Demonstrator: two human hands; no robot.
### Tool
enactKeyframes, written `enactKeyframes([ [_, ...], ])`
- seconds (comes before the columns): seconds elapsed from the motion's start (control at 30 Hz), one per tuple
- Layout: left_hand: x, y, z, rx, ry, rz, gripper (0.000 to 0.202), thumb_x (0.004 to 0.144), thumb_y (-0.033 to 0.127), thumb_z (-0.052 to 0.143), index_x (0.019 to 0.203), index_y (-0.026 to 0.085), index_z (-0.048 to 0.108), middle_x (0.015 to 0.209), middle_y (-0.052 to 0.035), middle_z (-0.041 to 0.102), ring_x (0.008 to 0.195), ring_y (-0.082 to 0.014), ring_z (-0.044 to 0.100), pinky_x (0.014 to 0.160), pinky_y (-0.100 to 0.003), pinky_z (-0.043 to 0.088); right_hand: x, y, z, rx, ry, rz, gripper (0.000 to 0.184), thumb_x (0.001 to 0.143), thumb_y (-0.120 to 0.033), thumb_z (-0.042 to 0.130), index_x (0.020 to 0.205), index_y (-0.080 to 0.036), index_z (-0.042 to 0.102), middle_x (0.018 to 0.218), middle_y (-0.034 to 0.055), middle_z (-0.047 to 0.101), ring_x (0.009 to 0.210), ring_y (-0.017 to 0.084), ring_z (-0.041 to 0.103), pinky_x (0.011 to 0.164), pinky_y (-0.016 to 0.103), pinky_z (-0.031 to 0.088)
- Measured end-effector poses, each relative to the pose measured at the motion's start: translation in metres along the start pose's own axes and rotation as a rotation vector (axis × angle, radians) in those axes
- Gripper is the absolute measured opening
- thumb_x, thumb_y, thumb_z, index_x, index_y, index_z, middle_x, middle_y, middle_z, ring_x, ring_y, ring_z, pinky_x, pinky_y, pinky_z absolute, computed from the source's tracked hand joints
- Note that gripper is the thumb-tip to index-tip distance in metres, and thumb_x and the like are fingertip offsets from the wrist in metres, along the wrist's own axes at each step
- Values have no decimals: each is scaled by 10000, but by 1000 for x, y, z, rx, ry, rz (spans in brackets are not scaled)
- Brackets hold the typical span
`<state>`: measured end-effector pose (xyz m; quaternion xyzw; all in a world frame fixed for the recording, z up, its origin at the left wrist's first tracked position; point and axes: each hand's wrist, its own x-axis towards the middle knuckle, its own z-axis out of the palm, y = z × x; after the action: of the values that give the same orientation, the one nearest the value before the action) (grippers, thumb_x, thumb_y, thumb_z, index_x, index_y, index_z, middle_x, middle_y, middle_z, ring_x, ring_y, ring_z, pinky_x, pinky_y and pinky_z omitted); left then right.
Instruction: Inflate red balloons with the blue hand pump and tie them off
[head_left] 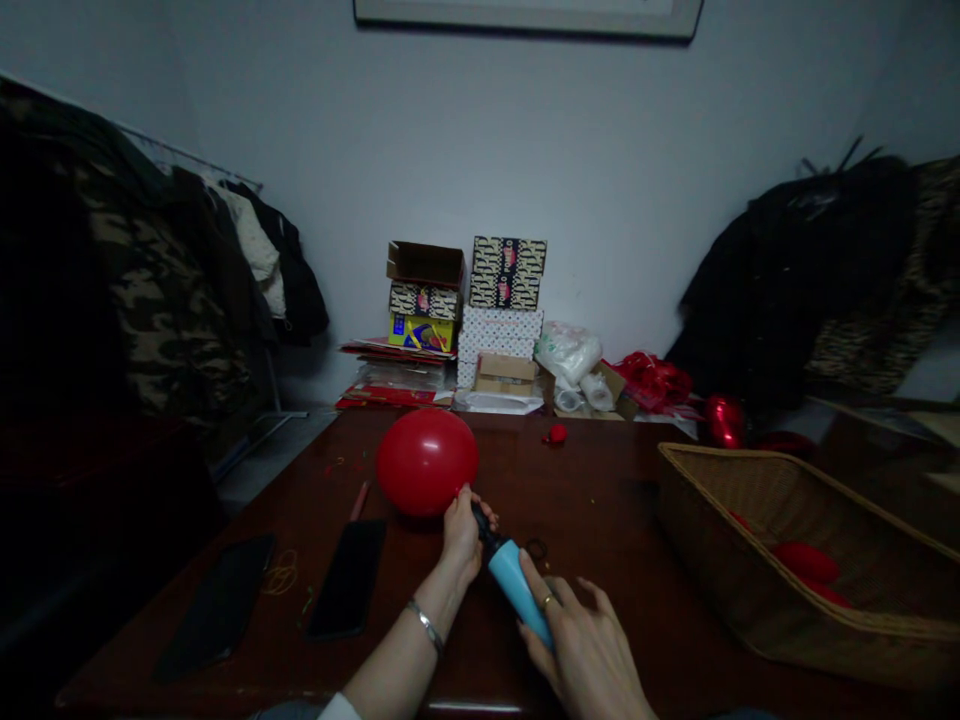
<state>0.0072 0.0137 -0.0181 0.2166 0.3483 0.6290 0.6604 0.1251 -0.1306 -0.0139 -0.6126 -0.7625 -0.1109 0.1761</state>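
Observation:
A round, inflated red balloon [426,463] rests above the dark wooden table [600,520], its neck toward me. My left hand [463,535] is closed, pinching the balloon's neck where it meets the black tip of a hand pump. The light blue balloon pump [519,590] slants from that tip down to the right. Around its blue body my right hand [589,635] is closed, thumb on the near side and fingers over the top. The exact join of neck and nozzle is hidden by my left fingers.
A wicker basket [750,600] with red balloons [806,562] stands at right. Left of my arms lie a black phone [349,580], a dark flat slab [221,600] and rubber bands [280,572]. A small red ball-like item [557,433] sits farther back, before stacked boxes [501,335].

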Motion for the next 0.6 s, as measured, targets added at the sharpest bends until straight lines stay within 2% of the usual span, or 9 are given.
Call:
enactKeyframes([
  [0.23,4,4,-4,21,-29,14,350,727,490,609,684,183,445,468,32,492,402,-107,479,402,-209,349,-14,9,4,-29,42,-50,687,808,-308,522,1423,-255,221,1036,32,643,806,169,639,896,374,379],
  [0.37,8,13,-6,1,-21,25,335,743,469,599,680,185,433,468,32,486,405,-105,475,405,-208,347,-29,23,5,-74,106,-117,716,795,-342,547,1424,-264,212,1038,8,652,797,163,648,868,362,399],
  [0.5,10,19,-8,-22,-8,33,318,746,449,603,688,187,433,470,34,484,406,-105,474,405,-205,341,-43,39,1,-119,96,-215,753,800,-410,548,1436,-253,177,1044,-14,662,783,148,655,841,331,423],
  [0.6,11,20,-8,-23,4,36,299,750,436,601,704,186,444,471,32,489,409,-106,478,405,-203,340,-49,46,-2,-158,105,-233,786,796,-430,555,1443,-241,151,1037,-25,669,814,155,657,825,320,435],
])
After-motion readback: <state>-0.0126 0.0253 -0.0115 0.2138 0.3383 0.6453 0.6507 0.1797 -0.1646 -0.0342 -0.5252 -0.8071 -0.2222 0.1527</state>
